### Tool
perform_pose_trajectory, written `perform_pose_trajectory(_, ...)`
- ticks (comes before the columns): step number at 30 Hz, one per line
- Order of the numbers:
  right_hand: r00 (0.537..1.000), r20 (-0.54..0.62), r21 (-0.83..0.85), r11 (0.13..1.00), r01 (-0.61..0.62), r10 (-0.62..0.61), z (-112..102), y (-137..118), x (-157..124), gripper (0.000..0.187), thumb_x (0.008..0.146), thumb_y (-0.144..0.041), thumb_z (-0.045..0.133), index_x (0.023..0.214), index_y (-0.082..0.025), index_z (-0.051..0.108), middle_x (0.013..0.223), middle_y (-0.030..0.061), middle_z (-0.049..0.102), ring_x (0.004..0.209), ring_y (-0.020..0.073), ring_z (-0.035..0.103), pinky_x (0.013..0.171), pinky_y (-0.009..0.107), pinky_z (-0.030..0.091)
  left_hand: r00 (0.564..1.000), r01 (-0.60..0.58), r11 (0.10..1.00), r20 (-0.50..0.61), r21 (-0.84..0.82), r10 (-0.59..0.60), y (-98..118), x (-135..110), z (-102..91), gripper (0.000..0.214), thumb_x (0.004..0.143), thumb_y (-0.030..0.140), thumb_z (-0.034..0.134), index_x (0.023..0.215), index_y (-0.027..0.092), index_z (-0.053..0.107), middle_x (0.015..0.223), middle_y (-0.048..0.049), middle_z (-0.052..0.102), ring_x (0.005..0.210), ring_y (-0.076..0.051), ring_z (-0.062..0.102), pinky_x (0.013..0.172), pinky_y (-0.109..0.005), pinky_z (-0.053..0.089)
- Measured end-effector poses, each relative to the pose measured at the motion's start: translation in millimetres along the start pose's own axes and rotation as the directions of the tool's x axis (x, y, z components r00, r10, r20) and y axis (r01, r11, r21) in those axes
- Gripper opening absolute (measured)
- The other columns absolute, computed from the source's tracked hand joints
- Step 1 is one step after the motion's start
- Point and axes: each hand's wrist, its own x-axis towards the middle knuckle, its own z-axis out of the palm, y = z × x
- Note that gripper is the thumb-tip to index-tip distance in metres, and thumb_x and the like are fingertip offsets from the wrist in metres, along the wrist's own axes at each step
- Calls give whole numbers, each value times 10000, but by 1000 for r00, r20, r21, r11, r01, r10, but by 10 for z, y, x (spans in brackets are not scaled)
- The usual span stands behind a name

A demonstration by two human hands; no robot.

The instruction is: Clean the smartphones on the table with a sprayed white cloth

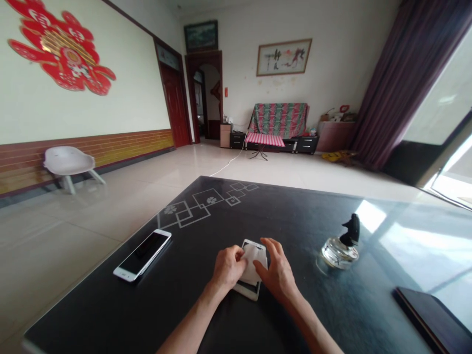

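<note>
A white smartphone (pixel 251 294) lies on the dark table in front of me, its screen mostly covered by a thin white tissue (pixel 255 263). My left hand (pixel 229 266) is at the phone's left side, fingers curled and closed on the tissue's left edge. On the right side, my right hand (pixel 277 270) has its fingers apart, with the thumb over the tissue and the fingertips by the phone's upper right corner. A second white smartphone (pixel 143 254) lies face up to the left of my hands.
The black glossy table (pixel 177 305) fills the foreground. A clear glass bottle with a black pump top (pixel 339 250) stands to the right. At the right edge lies a dark flat case (pixel 433 317). A white child's chair (pixel 70 162) is on the floor at left.
</note>
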Motion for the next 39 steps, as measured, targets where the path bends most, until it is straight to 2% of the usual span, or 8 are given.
perform_pose_trajectory(3,945,229,-309,903,298,-234,-17,-26,-74,385,694,-216,613,1080,-220,616,1249,89,568,1177,279,496,995,448,369,999,-34,989,14,146,33,0,-4,5,136,696,177,578,715,192,712,709,-27,679,714,-183,628,681,-258,418)
perform_pose_trajectory(6,897,354,-415,815,405,-266,-12,-86,-124,434,723,-212,610,1156,-231,582,1224,79,591,1153,266,507,972,429,382,998,-55,968,55,244,42,5,11,-18,151,724,202,567,717,191,717,735,-45,686,729,-196,639,698,-266,429)
perform_pose_trajectory(14,896,390,-567,712,415,-211,16,-118,-51,389,731,-282,628,1115,-223,637,1157,75,620,1106,270,514,974,409,361,993,-75,920,109,384,36,76,-329,-216,700,691,244,583,1361,83,456,1254,-173,572,1179,-312,510,1006,-363,374)
perform_pose_trajectory(18,900,379,-616,667,419,-215,-2,-120,51,345,751,-290,601,1083,-218,659,1200,80,601,1129,271,497,981,398,343,980,-107,913,198,393,29,147,-551,-119,982,626,387,687,1436,2,286,1388,-225,446,1301,-351,378,1119,-428,235)
perform_pose_trajectory(22,906,379,-642,652,404,-189,-26,-137,74,328,771,-259,564,1086,-222,647,1125,69,642,1072,255,526,954,384,351,993,-43,904,116,425,-7,126,-618,123,998,603,346,707,1435,2,278,1399,-241,417,1297,-390,364,1088,-487,277)
perform_pose_trajectory(29,931,289,-642,676,361,-222,5,-37,76,248,804,-322,575,1030,-253,654,1143,46,644,1073,256,533,937,396,359,978,-188,932,-30,310,207,-3,-310,361,935,567,261,686,1392,-3,334,1234,-216,554,1150,-346,506,1056,-492,335)
perform_pose_trajectory(33,950,189,-635,708,310,-247,15,85,227,229,789,-309,593,977,-205,671,1139,85,640,1095,276,532,962,415,361,977,-214,947,38,241,211,-8,-64,330,1049,505,311,741,1416,25,308,1231,-194,568,1124,-349,517,1027,-490,376)
perform_pose_trajectory(39,925,264,-551,744,377,-274,-83,110,348,220,763,-208,578,967,-224,660,1116,44,648,1070,215,562,977,358,401,974,-221,963,85,157,209,-54,51,285,979,567,275,678,1437,61,285,1267,-162,552,1152,-328,493,1009,-432,407)
